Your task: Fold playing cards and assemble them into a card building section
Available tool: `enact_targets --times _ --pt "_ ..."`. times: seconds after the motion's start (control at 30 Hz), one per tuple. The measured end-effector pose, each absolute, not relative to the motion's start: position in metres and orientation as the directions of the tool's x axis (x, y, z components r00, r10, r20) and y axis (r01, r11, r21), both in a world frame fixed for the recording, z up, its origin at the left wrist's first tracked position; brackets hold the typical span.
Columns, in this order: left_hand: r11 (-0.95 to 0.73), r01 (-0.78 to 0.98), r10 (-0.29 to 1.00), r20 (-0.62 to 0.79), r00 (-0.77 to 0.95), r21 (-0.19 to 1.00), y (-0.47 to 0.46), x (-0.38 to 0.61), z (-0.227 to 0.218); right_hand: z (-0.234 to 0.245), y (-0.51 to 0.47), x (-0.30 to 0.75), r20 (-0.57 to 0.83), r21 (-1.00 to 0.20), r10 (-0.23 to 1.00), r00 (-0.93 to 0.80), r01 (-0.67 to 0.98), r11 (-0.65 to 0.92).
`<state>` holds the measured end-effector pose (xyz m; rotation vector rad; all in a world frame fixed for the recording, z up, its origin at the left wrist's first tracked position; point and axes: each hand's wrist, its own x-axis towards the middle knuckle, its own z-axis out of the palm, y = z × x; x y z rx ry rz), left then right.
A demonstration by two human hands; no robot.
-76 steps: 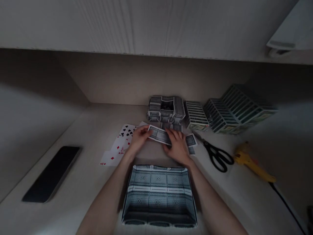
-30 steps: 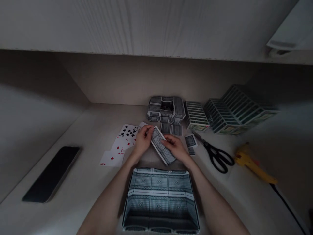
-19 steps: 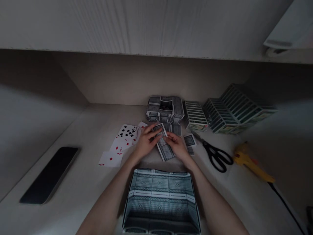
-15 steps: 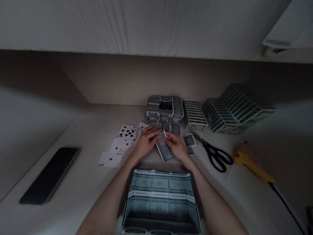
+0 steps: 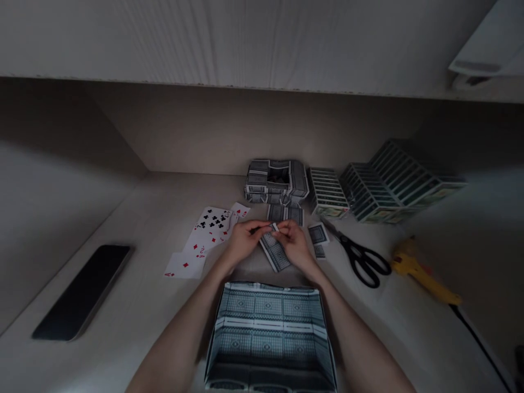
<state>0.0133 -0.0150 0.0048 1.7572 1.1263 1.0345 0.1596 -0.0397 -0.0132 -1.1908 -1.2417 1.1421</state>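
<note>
Between both hands is a playing card (image 5: 275,253) with a blue-grey patterned back, its far end folded up in the fingers. My left hand (image 5: 244,240) pinches the far left corner, and my right hand (image 5: 295,242) grips the far right side. Directly below them, close to my body, stands an open box (image 5: 266,327) made of joined playing cards. Beyond the hands lie joined flat cards (image 5: 285,213). Cut card pieces (image 5: 319,234) rest to the right of my right hand, and face-up cards (image 5: 207,240) spread out left of my left hand.
A card-built piece with an opening (image 5: 277,180) stands at the back wall. Stacked card structures (image 5: 379,191) rise at the back right. Black-handled scissors (image 5: 362,259) and a yellow glue gun (image 5: 423,274) with a cord lie right. A phone (image 5: 84,292) lies left. A shelf (image 5: 245,43) overhangs.
Both hands have drawn their fingertips together at the card's far end. The left fingers, stretched over the card before, are now curled in a pinch, and the end stands bent up.
</note>
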Motion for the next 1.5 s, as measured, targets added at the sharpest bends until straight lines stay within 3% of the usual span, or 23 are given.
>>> enact_targets --times 0.37,0.7,1.2,1.5 --pt "-0.332 0.396 0.937 0.254 0.239 0.856 -0.018 0.016 0.004 -0.014 -0.04 0.158 0.04 -0.994 0.998 0.039 0.108 0.035" --pt "-0.362 0.409 0.923 0.259 0.286 0.838 -0.016 0.008 0.003 -0.012 -0.042 0.16 0.128 -0.917 0.992 -0.013 0.379 0.123" --pt "-0.214 0.258 0.948 0.136 0.288 0.942 -0.02 0.018 0.009 -0.016 -0.039 0.163 0.089 -0.99 0.992 -0.087 0.106 0.099" --pt "-0.233 0.478 0.967 0.15 0.205 0.847 -0.012 0.014 -0.002 -0.017 -0.038 0.164 0.095 -0.99 0.995 -0.026 0.105 0.097"
